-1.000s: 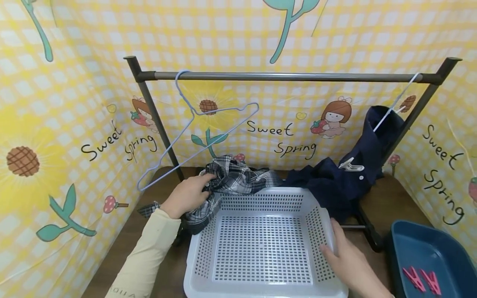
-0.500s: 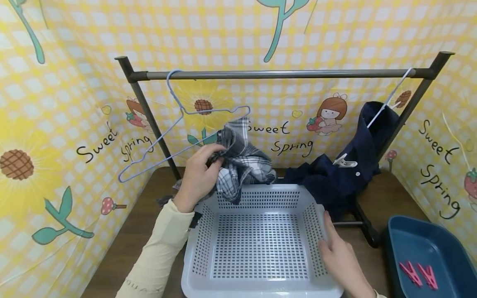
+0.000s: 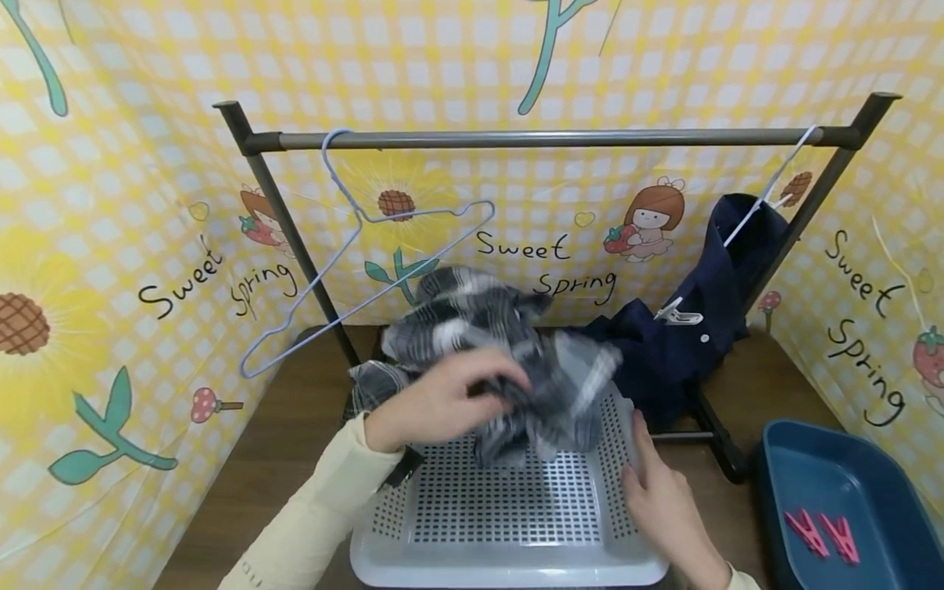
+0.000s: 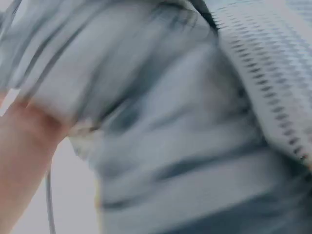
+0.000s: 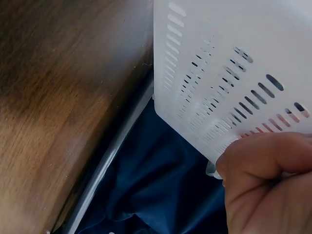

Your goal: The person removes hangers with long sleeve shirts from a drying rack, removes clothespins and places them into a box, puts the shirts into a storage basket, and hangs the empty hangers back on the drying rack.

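My left hand grips a bunched black, grey and white plaid garment over the back of the light grey perforated basket. The cloth is blurred and spreads past the basket's back and left rim; in the left wrist view the plaid cloth hides most of the scene. With my right hand I hold the basket's right rim, thumb on the inner side. From the right wrist view, the hand sits at the rim of the basket's perforated wall.
A blue hanger hangs at the left of the rack's bar. Navy clothing with a white clip hangs at the right from a white hanger. A blue tray with pink clothespins stands front right on the table.
My left hand has lifted the plaid garment from the basket's back left and swung it right, over the basket. The right hand stays at the right rim.
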Demonstrator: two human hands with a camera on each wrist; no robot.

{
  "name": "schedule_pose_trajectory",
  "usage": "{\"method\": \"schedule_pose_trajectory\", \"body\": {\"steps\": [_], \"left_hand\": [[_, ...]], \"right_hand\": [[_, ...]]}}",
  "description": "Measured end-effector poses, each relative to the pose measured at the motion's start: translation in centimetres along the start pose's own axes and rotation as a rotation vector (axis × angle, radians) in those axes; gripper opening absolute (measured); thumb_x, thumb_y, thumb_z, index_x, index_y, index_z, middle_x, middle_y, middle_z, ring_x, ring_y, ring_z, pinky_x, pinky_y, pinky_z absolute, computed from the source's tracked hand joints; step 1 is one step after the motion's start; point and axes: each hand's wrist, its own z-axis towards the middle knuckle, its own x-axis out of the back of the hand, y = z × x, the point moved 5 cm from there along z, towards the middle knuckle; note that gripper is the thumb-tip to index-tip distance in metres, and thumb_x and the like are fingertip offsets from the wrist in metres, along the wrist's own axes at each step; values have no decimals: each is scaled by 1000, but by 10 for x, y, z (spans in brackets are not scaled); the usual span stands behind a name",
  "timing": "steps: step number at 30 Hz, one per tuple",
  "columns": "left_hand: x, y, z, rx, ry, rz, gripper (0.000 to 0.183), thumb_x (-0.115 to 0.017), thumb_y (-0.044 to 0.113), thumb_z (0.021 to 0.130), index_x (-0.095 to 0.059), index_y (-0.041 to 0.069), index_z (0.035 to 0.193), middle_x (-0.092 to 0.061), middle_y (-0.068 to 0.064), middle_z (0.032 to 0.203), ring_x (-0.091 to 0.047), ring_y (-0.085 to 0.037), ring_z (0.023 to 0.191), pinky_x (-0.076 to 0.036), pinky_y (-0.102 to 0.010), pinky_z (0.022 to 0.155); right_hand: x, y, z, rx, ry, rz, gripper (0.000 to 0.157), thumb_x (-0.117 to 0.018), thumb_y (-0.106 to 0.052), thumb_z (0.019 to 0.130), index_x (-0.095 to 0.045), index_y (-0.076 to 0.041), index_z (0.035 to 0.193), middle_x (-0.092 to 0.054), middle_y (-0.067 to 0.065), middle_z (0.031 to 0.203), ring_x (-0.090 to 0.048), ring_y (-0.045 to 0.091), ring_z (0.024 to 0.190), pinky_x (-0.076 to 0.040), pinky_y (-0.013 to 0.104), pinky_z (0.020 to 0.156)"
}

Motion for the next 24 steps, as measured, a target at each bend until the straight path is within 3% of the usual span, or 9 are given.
{"method": "schedule_pose_trajectory", "body": {"steps": [3, 5, 8, 12, 15, 18, 21, 24], "left_hand": [[-40, -17, -19, 169, -331, 192, 29, -64, 12, 86, -62, 22, 113, -54, 12, 102, -52, -3, 88, -45, -25, 78], [-64, -29, -33, 269, -496, 300, 29, -64, 19, 87, -62, 25, 115, -54, 12, 102, -52, -3, 86, -46, -25, 77], [-91, -45, -47, 388, -647, 417, 33, -63, 25, 89, -59, 26, 122, -56, 6, 108, -56, -8, 91, -47, -30, 79], [-109, -57, -54, 510, -761, 495, 46, -62, 34, 90, -51, 27, 134, -53, -5, 126, -55, -20, 109, -46, -40, 87], [-114, -60, -56, 549, -793, 502, 53, -61, 39, 90, -45, 29, 140, -48, -9, 133, -50, -25, 117, -42, -46, 92], [-109, -57, -57, 551, -768, 427, 58, -58, 40, 92, -35, 36, 145, -45, -8, 138, -45, -26, 123, -38, -49, 95], [-89, -48, -58, 515, -634, 303, 60, -55, 37, 95, -27, 38, 148, -53, -4, 131, -55, -19, 111, -45, -42, 89], [-55, -37, -65, 506, -445, 188, 53, -52, 30, 97, -32, 32, 146, -65, 3, 92, -60, -10, 69, -51, -32, 65]], "right_hand": [[1, -1, 0, 4, 0, 0, 72, -50, -13, 94, -11, -20, 153, -54, 33, 119, -63, 25, 75, -50, 41, 59], [0, -2, 0, -15, -14, 2, 72, -49, -13, 94, -9, -20, 153, -53, 33, 121, -64, 27, 77, -51, 42, 60], [-1, -3, -1, -42, -36, 1, 73, -48, -13, 94, -6, -20, 153, -50, 33, 124, -64, 29, 83, -52, 43, 61], [-1, -2, -2, -50, -36, 2, 73, -48, -12, 94, -6, -20, 153, -50, 34, 124, -65, 30, 83, -53, 42, 60], [0, -1, -3, -45, -32, 2, 74, -48, -12, 94, -6, -20, 153, -50, 34, 123, -65, 29, 79, -52, 41, 58], [1, 0, -3, -36, -23, -11, 73, -48, -12, 94, -6, -20, 153, -52, 34, 121, -65, 28, 76, -52, 41, 57], [1, -1, -2, -24, -18, -20, 73, -48, -12, 93, -7, -19, 153, -52, 34, 120, -65, 28, 77, -52, 43, 59], [0, -1, -1, -18, -23, -18, 73, -48, -13, 93, -7, -19, 153, -53, 34, 120, -64, 28, 77, -52, 43, 59]]}}
